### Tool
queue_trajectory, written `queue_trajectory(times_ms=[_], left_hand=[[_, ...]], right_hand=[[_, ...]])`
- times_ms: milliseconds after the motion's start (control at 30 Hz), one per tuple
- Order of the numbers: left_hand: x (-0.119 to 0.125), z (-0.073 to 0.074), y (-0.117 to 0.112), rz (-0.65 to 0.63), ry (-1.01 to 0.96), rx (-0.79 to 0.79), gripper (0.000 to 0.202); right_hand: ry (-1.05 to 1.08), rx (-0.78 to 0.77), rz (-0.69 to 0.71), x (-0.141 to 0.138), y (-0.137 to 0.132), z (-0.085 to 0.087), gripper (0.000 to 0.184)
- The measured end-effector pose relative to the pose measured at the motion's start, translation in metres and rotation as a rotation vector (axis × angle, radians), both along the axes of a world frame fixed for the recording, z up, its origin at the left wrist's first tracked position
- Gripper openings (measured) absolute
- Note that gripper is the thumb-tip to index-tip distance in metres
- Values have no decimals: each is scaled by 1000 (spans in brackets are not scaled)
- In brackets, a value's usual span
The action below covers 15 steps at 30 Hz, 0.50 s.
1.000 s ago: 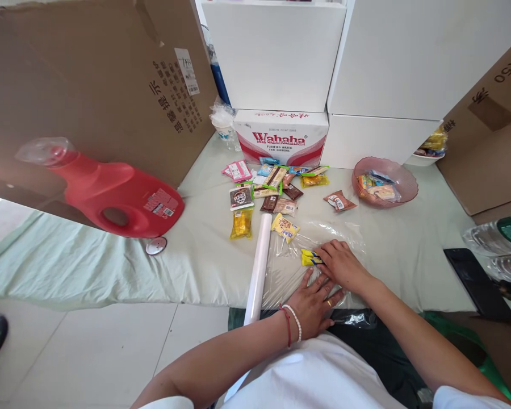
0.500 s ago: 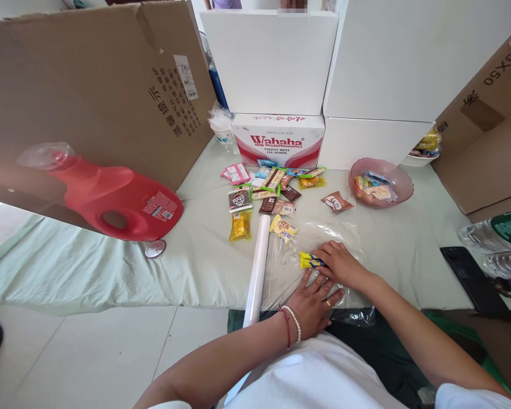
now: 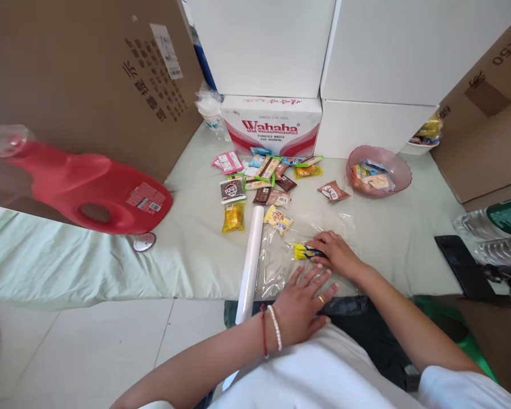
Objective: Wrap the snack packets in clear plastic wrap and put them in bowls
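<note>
My right hand (image 3: 335, 254) curls its fingers over the right end of a pair of small yellow and blue snack packets (image 3: 300, 251). The packets lie on a sheet of clear plastic film (image 3: 276, 267) spread at the table's front edge. Just in front of it, nearer my body, my left hand (image 3: 303, 295) is palm down with fingers spread, near the film's front edge. A white roll (image 3: 250, 261) runs along the film's left side and sticks out past the table edge. A yellow cookie packet (image 3: 278, 220) rests at the film's far left corner.
Several wrapped snacks (image 3: 264, 180) lie before a Wahaha box (image 3: 272, 128). A pink bowl (image 3: 402, 180) of snacks stands right of them. A red jug (image 3: 97, 190) lies left beside cardboard (image 3: 89, 74). A phone (image 3: 462, 267) and bottles (image 3: 509, 218) are at the right.
My left hand has drawn back slightly toward my body, away from the packets. My right hand stays on the packets. The camera view has tilted a little downward.
</note>
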<state>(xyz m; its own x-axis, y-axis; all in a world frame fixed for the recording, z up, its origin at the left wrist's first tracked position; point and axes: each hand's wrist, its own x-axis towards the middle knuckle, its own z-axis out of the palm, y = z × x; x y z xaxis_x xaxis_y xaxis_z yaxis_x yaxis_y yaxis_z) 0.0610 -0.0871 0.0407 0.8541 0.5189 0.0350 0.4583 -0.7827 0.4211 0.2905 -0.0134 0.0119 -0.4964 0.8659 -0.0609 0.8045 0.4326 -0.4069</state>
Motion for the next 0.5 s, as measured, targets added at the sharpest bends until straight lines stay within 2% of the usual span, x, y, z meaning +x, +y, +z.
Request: queue_trajectory(times_ms=[67,133,200,267,333,433,500], left_hand=[[-13,6,9,130,-72,54,55],[-30,6,23,347,-145,123,45],[-48,1,38,566,-161,179,40],[-67,-8,49,734,-106,203,44],[-83,-18,54,801,-17,184,53],[-99,-30,52,790,76,111,62],[-104,-37,48,782,70,67,64]], right_hand=[[8,3,-4,1,0,-1,42],[17,5,-7,1,0,-3,44],[19,5,-6,2,0,-4,45],[16,7,-4,3,0,-5,45],[11,8,-3,3,0,-3,45],[4,-12,4,3,0,3,45],[9,-39,25,4,1,10,46]])
